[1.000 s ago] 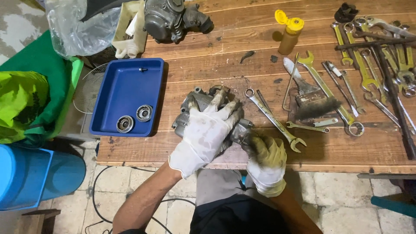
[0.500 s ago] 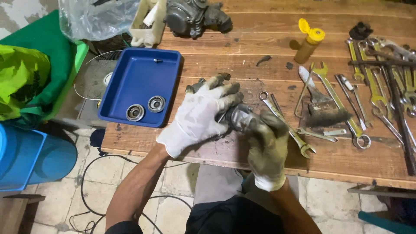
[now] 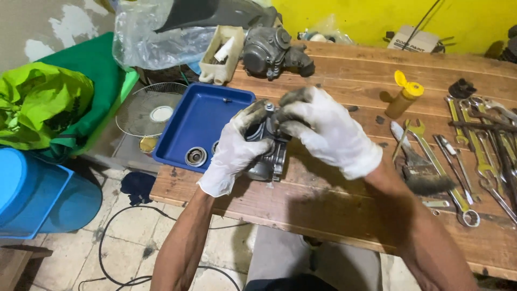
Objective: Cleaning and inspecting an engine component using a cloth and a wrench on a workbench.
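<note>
Wooden planks make up the surface (image 3: 334, 199), with a yellow wall behind. We hold a grey metal engine part (image 3: 269, 148) just above the near left of it, beside the blue tray (image 3: 199, 121). Our left hand (image 3: 234, 151) is clamped round its left side; our right hand (image 3: 328, 132) curls over the top, fingertips pressed on it. Both gloves are grimy, so we judge the work well under way, yet the part is not set down or joined to anything. Two round bearings (image 3: 196, 156) lie loose in the tray. Farther off sit a carburettor (image 3: 274, 51) and a yellow bottle (image 3: 404, 97); a brush (image 3: 423, 172) and spanners (image 3: 484, 156) lie untouched at the right.
</note>
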